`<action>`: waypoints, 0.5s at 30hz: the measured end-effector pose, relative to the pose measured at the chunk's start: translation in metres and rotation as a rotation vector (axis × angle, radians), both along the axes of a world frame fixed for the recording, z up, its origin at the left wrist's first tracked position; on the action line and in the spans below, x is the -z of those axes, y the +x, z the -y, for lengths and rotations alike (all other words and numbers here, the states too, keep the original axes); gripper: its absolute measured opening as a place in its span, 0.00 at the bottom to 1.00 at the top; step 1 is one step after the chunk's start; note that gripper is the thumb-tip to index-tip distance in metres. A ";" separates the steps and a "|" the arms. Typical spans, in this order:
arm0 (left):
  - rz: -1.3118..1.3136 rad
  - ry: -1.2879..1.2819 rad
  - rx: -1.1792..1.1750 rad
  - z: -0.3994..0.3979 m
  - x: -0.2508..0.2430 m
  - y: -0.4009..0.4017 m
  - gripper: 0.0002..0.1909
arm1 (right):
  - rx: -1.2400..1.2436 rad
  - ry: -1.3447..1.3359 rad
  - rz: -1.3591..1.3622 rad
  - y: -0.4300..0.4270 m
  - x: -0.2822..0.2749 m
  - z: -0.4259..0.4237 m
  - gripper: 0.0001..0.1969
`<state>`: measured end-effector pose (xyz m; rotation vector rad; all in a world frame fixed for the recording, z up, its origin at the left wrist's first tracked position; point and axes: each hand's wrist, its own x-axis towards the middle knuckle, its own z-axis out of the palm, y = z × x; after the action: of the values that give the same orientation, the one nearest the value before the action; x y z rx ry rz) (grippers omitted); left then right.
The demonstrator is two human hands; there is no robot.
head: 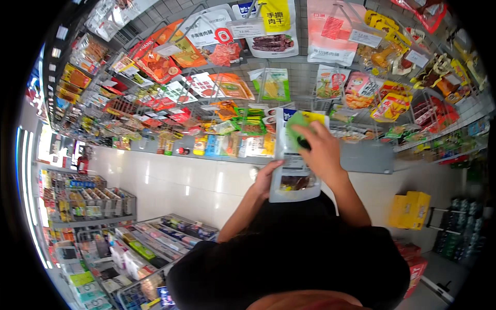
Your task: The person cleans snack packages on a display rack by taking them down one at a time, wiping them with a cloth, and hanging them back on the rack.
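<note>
A white snack pouch (295, 167) with a yellow top corner stands in front of my body, and dark pieces show through a clear window near its lower end. My left hand (266, 179) grips the pouch along its left edge, thumb on the face. Over the upper half, my right hand (323, 153) holds a green cloth (293, 124) against the pouch; the fingers cover part of the cloth. Above on the rack hangs a white and yellow jerky pouch (273, 40), beside a pink and white pouch (333, 35).
Hooks with hanging snack packets (271, 84) and price tags fill the rack ahead. Beneath it runs a grey base shelf (360, 157). Wire baskets of goods (131, 201) stand at left. A yellow box (410, 210) and bottle packs (459, 221) are at right on the tiled floor (193, 174).
</note>
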<state>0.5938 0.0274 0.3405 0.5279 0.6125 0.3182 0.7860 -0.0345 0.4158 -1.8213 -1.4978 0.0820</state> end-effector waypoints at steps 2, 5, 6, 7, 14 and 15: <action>-0.010 0.030 -0.022 -0.006 0.017 -0.010 0.28 | -0.295 0.025 0.014 -0.021 -0.009 0.000 0.24; 0.024 0.009 -0.021 -0.002 -0.004 -0.009 0.29 | -0.137 0.025 -0.010 -0.007 -0.024 -0.015 0.23; 0.074 -0.042 0.018 -0.005 -0.005 -0.011 0.31 | -0.025 0.077 -0.033 0.003 -0.019 -0.027 0.23; 0.084 -0.039 0.013 -0.004 -0.005 -0.007 0.31 | -0.032 0.079 -0.024 0.008 -0.016 -0.027 0.23; 0.093 -0.015 -0.110 -0.011 -0.001 -0.024 0.30 | -0.419 -0.202 0.033 -0.012 -0.027 0.004 0.26; 0.090 0.040 -0.100 -0.011 -0.015 -0.022 0.32 | -0.431 -0.208 0.045 0.004 -0.022 0.000 0.26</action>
<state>0.5723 0.0380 0.3556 0.5195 0.5470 0.4474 0.7904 -0.0347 0.4380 -1.6326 -1.9531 0.4215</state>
